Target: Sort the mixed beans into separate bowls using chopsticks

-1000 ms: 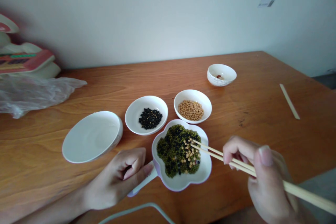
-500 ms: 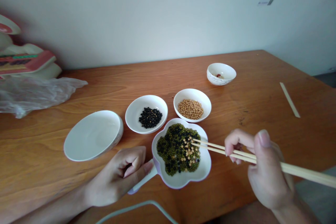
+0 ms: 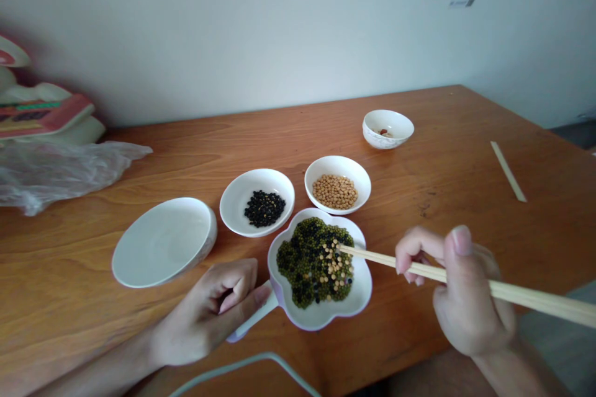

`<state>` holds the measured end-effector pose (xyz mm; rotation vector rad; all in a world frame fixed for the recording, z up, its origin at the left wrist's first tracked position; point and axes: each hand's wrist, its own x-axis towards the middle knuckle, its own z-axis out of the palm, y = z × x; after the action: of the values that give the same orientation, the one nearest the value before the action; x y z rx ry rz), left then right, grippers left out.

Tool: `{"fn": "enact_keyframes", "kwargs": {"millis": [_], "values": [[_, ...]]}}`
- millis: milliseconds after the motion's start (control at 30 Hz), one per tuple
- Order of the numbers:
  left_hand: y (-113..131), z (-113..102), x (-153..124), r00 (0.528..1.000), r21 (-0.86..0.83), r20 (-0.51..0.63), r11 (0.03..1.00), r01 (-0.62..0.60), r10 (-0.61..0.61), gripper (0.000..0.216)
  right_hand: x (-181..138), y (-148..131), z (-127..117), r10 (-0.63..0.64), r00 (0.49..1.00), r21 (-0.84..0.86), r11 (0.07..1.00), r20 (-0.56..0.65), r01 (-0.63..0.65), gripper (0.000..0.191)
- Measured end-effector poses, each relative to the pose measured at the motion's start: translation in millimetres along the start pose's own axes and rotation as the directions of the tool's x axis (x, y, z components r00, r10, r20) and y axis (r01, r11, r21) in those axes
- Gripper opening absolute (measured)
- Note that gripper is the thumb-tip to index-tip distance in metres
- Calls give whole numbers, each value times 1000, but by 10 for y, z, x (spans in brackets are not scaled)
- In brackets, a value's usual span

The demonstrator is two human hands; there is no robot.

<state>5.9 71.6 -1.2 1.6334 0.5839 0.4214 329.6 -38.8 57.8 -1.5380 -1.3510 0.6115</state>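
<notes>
My left hand point(image 3: 214, 313) is closed on the short handle of a flower-shaped white dish with a lilac rim point(image 3: 321, 322). In the dish lie green mung beans point(image 3: 298, 254) mixed with black beans and a cluster of soybeans point(image 3: 336, 270). My right hand point(image 3: 460, 291) grips a pair of wooden chopsticks point(image 3: 391, 259), their tips together at the upper edge of the soybean cluster. Whether a bean is between the tips I cannot tell. Just behind the dish stand a bowl of black beans point(image 3: 233, 211) and a bowl of soybeans point(image 3: 358, 164).
A larger white bowl point(image 3: 153, 248) stands at the left. Farther back is a small bowl point(image 3: 395, 118) with a few reddish bits. A flat pale strip point(image 3: 508, 170) lies at the right. Clear plastic point(image 3: 69, 167) lies at the far left by a colourful figure point(image 3: 51, 115). A pale cable point(image 3: 242, 361) crosses the front.
The chopstick tips have closed together over the soybeans in the dish. My left hand keeps its hold on the handle. The whole view has shifted slightly.
</notes>
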Motion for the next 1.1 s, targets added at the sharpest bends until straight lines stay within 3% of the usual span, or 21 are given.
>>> {"fn": "enact_keyframes", "kwargs": {"millis": [633,900,1100], "values": [[-3,-4,4,1000,-30,3,1000,-10,10,41,-60,71,-6,153,983,108,981,99,-163,78],[-25,-13,-7,1000,-16,0,1000,-6,6,41,-87,68,-23,149,982,63,986,116,-157,73],[-38,-17,-18,1000,-18,7,1000,3,-3,41,-81,103,-55,119,991,48,991,55,-122,73]]}}
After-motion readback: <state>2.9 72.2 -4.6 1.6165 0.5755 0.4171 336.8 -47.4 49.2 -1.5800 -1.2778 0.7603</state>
